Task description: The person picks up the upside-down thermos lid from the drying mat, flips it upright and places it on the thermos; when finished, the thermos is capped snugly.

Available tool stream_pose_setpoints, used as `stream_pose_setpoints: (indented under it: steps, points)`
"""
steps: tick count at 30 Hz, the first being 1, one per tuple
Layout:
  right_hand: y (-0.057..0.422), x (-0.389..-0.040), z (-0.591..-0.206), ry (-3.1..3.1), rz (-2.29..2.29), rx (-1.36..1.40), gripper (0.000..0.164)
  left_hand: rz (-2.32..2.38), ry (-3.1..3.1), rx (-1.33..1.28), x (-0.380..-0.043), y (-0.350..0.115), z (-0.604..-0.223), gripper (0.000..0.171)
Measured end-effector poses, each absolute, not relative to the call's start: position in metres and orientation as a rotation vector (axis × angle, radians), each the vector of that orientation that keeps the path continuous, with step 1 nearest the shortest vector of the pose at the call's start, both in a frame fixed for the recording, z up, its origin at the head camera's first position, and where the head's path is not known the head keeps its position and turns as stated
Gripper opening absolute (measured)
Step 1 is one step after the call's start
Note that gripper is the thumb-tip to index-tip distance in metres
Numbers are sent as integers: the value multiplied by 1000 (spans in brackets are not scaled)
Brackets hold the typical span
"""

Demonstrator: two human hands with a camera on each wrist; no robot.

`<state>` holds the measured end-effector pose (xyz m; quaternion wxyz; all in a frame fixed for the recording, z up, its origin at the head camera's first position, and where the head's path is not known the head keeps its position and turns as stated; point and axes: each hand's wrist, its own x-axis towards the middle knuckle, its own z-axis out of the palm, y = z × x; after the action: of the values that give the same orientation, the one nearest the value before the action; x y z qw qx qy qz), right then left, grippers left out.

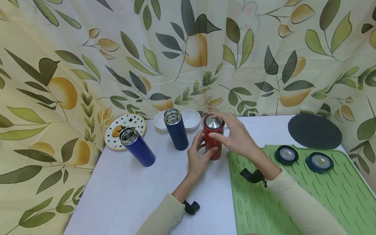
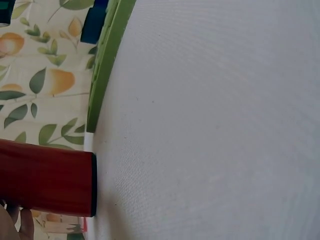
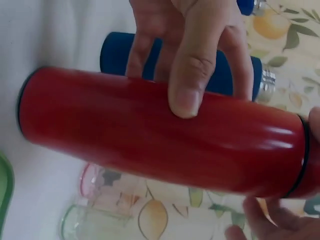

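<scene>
A red thermos flask [image 1: 215, 143] stands upright on the white table. My left hand [image 1: 198, 156] grips its body, the thumb in front and the fingers round the left side. Over the top, my right hand [image 1: 236, 135] holds the steel-topped lid [image 1: 213, 122] between thumb and fingers. The right wrist view shows the left thumb pressed on the red wall, and a black ring between body and lid. To the left stand a dark blue flask [image 1: 177, 135] and a brighter blue flask [image 1: 139, 150], both uncapped with steel necks showing.
Two dark lids [image 1: 286, 154] [image 1: 319, 162] lie on a green mat [image 1: 264, 209] at right. A dark oval pad [image 1: 315, 131] is behind it. White bowls [image 1: 191, 119], clear glasses [image 3: 100, 220] and a starry plate [image 1: 138, 122] stand along the patterned curtain [image 1: 188, 85].
</scene>
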<state>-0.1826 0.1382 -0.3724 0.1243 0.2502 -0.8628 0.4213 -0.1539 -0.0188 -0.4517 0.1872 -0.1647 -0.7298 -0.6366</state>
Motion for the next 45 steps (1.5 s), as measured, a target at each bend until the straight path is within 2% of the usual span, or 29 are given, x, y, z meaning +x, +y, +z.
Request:
stream_pose_setpoints:
  steps: [8,12,16,25,28,31,36,40,45]
  points:
    - [155,-194,-362,-2565,1554,1006,56,-1799,-2038,-476,-155,-19,-451,68]
    - [158,-196,-361,-2577,1506,1064,48,-1792,-2034,-481,-155,-19,-451,68]
    - [152,-193,-364,-2524,1383,978,49,-1784,-2040,-477,-155,-19,-451,68]
    - [123,-174,-372,-2489,1044,586,62,-1770,-2032,-463,-154,-19,-452,68]
    - [130,-176,-368,-2552,1157,630,64,-1773,-2042,-470,-154,-19,-453,68]
    - [143,-184,-362,-2608,1365,809,63,-1773,-2039,-476,-154,-19,-454,69]
    - [159,-197,-361,-2625,1565,1067,54,-1774,-2028,-484,-155,-20,-454,69]
    - [157,-194,-366,-2580,1477,995,52,-1771,-2038,-491,-154,-19,-453,69]
    - [140,-182,-373,-2457,1293,763,57,-1738,-2048,-458,-152,-16,-452,68]
